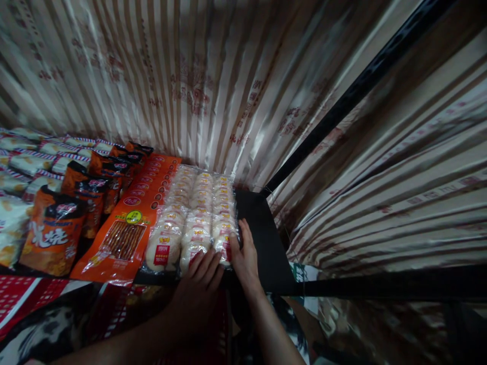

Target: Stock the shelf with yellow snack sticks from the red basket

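A clear pack of round white buns [192, 215] in three rows lies on a black shelf [262, 238]. My left hand [201, 284] rests at the pack's near end, fingers stretched flat against it. My right hand [243, 253] lies along the pack's right near corner, fingers straight and pressed to its side. Neither hand is wrapped round anything.
Left of the buns lie long orange snack packs [133, 223], then orange-and-black bags [53, 230] and paler packets [30, 162] further left. A striped shiny curtain [198, 86] hangs behind. A black post [357, 86] rises at the shelf's right corner. Red patterned goods [23, 299] sit below.
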The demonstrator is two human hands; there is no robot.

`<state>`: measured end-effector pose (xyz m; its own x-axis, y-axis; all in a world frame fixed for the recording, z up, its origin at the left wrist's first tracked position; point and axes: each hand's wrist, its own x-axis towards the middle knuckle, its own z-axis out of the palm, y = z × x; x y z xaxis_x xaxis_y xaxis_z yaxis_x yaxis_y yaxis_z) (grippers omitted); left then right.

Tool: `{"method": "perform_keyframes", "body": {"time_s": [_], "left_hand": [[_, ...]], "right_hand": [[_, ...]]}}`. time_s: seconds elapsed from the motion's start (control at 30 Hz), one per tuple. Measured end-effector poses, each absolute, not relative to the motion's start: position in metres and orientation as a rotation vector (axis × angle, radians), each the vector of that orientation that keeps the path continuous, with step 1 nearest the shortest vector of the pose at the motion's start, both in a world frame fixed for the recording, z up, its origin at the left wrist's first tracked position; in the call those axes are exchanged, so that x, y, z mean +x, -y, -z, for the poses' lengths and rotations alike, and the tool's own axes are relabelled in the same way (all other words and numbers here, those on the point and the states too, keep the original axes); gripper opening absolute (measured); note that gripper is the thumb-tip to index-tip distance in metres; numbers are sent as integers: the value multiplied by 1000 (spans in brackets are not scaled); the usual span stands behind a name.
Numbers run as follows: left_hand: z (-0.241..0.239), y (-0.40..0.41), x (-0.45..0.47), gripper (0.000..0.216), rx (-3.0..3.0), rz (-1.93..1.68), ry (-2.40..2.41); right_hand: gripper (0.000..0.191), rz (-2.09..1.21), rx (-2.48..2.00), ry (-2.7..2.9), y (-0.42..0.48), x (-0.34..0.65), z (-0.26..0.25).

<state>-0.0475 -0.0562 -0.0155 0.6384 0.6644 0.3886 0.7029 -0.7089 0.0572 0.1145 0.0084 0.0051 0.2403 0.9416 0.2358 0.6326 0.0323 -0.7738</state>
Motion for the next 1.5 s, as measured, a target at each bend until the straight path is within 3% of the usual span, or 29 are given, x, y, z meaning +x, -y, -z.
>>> {"method": "perform_keyframes", "body": {"time_s": [0.27, 0.7, 1.5], "left_hand": [[16, 55, -49, 53, -2794, 544, 1160], [26, 52, -48, 55, -2782, 579, 1093], [29, 54, -45, 61, -2771, 555, 1134]], "right_hand": [[69, -557, -1687, 1485, -11, 110, 2], [70, -523, -1729, 1445, -8, 105, 2], [71, -771, -1670, 1404, -34, 125, -1]]}}
